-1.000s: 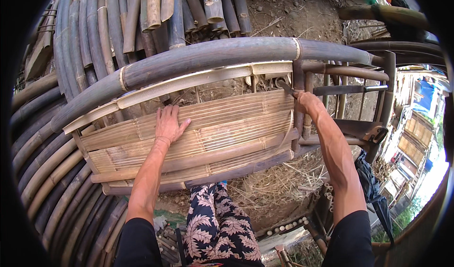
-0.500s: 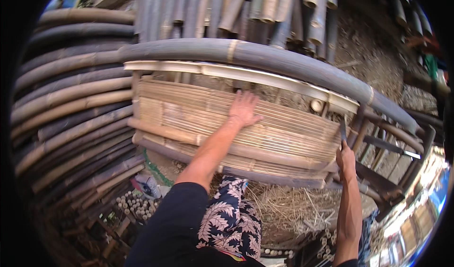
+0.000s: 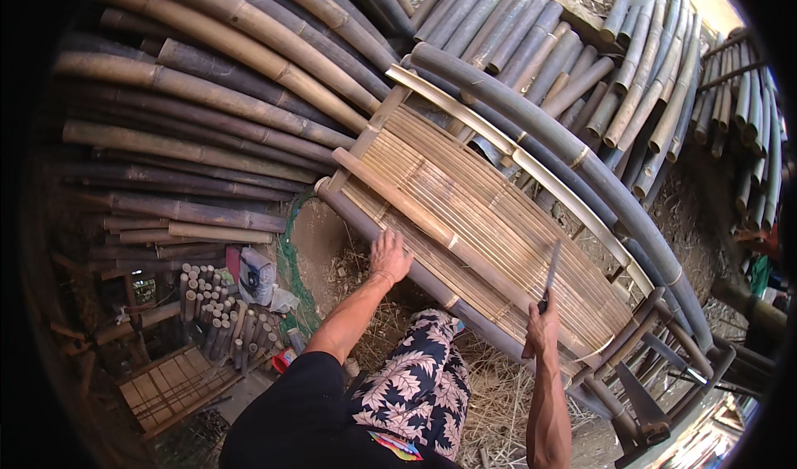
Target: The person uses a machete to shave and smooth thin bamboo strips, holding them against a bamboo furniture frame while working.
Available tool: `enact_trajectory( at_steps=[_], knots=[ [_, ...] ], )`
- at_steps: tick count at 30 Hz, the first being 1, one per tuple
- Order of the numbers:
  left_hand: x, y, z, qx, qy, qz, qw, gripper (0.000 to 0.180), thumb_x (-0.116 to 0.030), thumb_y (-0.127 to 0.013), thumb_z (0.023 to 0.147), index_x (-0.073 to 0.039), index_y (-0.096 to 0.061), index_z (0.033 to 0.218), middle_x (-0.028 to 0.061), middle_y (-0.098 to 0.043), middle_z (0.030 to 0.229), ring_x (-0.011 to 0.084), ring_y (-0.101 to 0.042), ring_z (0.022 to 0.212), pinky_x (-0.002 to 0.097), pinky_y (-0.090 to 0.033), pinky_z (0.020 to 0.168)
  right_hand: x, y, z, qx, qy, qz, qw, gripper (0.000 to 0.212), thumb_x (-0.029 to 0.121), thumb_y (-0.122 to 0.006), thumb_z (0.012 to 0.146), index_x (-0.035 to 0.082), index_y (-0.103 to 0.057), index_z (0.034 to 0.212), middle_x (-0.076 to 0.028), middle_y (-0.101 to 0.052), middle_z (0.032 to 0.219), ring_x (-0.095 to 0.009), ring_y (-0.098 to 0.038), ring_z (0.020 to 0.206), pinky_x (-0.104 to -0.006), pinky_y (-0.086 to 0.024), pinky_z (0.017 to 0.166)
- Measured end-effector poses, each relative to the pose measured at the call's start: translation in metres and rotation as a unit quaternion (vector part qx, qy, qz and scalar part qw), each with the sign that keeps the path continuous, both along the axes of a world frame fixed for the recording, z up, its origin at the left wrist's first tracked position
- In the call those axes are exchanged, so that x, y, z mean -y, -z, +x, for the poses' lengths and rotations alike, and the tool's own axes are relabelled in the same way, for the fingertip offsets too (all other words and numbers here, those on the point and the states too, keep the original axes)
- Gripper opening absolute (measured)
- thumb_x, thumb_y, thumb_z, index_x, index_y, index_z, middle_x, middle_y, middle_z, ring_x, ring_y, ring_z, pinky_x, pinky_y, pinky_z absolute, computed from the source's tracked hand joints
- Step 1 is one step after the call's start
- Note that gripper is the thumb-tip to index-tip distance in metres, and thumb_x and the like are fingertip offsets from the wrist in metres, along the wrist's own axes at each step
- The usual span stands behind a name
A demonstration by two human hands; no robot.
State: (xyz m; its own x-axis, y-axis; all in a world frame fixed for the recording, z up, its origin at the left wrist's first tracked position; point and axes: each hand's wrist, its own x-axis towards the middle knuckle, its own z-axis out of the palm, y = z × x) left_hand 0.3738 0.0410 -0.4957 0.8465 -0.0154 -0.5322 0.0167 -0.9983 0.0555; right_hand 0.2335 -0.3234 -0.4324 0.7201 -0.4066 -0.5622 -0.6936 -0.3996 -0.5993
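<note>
Filling the upper view, stacked bamboo poles (image 3: 232, 79) lie behind a woven bamboo panel (image 3: 490, 220) that slants across a bamboo frame (image 3: 581, 170). The left hand (image 3: 388, 257) rests flat with fingers spread on the panel's lower edge. The right hand (image 3: 541, 332) grips a knife (image 3: 550, 274), blade up, over the panel's slats.

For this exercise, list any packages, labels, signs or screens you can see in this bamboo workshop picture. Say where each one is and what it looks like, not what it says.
Plastic bag or packet: on the ground left of the left hand, beside a cluster of short cut bamboo pieces; crumpled, pale with dark and reddish parts.
No signs or screens can be seen.
</note>
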Motion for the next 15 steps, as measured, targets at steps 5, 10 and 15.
enact_trajectory(
  at_steps=[5,10,15],
  knots=[
    [-0.066,0.003,0.053,0.036,-0.053,-0.015,0.998,0.075,-0.038,-0.065,0.083,-0.004,-0.034,0.143,0.0188,-0.030,0.150,0.0370,-0.024,0.141,0.0529,-0.024,0.113,-0.080,-0.061,0.176,-0.087,-0.089,0.144,0.982,0.056,0.020,-0.058,0.090,0.008,-0.042,0.142,-0.008,-0.056,0.074,-0.016,-0.057,0.056,-0.0328,-0.049,0.048],
    [-0.069,0.027,0.117,0.030,0.044,-0.029,0.998,0.074,-0.042,-0.060,0.087,-0.007,-0.032,0.147,0.0150,-0.022,0.155,0.0327,-0.018,0.144,0.0502,-0.017,0.116,-0.151,-0.028,0.342,-0.060,-0.240,0.143,0.958,0.058,0.023,-0.060,0.088,0.008,-0.044,0.142,-0.013,-0.061,0.076,-0.019,-0.060,0.056,-0.0352,-0.052,0.050],
    [-0.073,0.055,0.130,-0.013,0.083,-0.052,0.995,0.088,-0.050,-0.061,0.084,-0.007,-0.023,0.150,0.0164,-0.014,0.157,0.0364,-0.010,0.145,0.0493,-0.012,0.118,-0.205,0.029,0.471,-0.132,-0.276,0.143,0.941,0.059,0.022,-0.060,0.089,0.004,-0.041,0.143,-0.011,-0.060,0.072,-0.019,-0.058,0.054,-0.0338,-0.050,0.048]
  ],
)
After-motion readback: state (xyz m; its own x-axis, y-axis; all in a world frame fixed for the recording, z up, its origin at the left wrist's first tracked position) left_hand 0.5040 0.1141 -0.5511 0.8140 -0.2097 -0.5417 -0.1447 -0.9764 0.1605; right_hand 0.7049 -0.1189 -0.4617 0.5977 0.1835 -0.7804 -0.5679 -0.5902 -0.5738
